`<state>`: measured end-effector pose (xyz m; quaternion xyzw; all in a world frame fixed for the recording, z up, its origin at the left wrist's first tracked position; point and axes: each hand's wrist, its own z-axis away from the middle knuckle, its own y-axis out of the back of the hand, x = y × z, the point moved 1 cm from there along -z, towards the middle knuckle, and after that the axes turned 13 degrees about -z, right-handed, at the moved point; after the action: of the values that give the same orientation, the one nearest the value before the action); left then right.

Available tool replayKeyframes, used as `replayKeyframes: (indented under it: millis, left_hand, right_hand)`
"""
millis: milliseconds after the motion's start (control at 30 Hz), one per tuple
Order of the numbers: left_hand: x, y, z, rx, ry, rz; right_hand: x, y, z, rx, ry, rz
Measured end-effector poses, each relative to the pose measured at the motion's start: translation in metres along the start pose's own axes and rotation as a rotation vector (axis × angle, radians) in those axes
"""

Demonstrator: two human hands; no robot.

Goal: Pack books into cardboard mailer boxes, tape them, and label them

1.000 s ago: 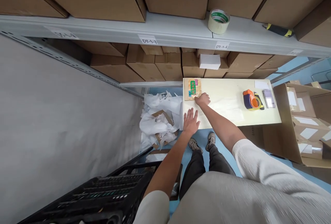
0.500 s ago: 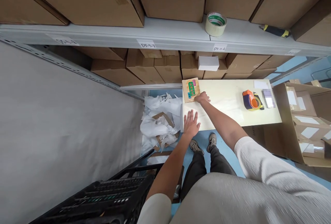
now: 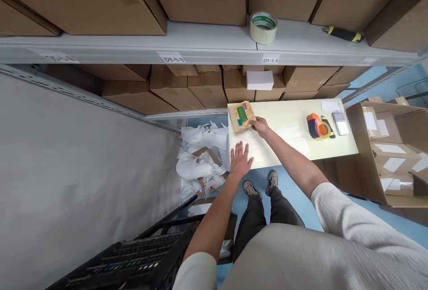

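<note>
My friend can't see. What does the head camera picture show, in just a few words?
Seen from above, a person's right hand grips the edge of a small cardboard packet with colourful stickers at the corner of a pale table, while the left hand rests flat on the table's near edge. An orange tape dispenser sits further right, below shelves of cardboard boxes.

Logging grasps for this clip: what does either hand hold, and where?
The right hand grips the small cardboard packet at its near right corner. The left hand lies flat on the table, holding nothing.
</note>
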<state>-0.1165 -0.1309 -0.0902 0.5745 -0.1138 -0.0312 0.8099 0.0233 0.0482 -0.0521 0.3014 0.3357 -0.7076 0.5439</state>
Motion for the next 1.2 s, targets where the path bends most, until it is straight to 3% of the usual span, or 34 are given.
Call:
replayKeyframes:
  millis: [233, 367, 467, 633, 867, 1000, 1200]
  left_hand:
    - [-0.012, 0.007, -0.022, -0.024, -0.007, -0.036]
    - [-0.022, 0.015, -0.039, -0.042, 0.007, -0.042]
    - [-0.023, 0.019, -0.046, -0.060, 0.023, -0.040]
    - [0.007, 0.021, -0.046, -0.012, 0.075, -0.001]
    - [0.079, 0.011, -0.043, 0.054, -0.105, 0.128]
    - [0.089, 0.008, -0.043, 0.055, -0.090, 0.088]
    - [0.092, 0.011, -0.041, -0.003, -0.061, 0.064]
  right_hand:
    - [0.014, 0.087, 0.059, -0.070, 0.087, -0.125]
    - [0.031, 0.140, 0.083, -0.009, 0.073, -0.074]
    - [0.041, 0.168, 0.090, 0.035, 0.053, -0.041]
    - [0.046, 0.187, 0.090, 0.041, 0.023, 0.109]
    - [0.045, 0.190, 0.097, 0.091, 0.140, 0.798]
    - [0.045, 0.200, 0.102, 0.137, 0.173, 0.945]
    - [0.042, 0.230, 0.101, 0.357, 0.250, 1.002]
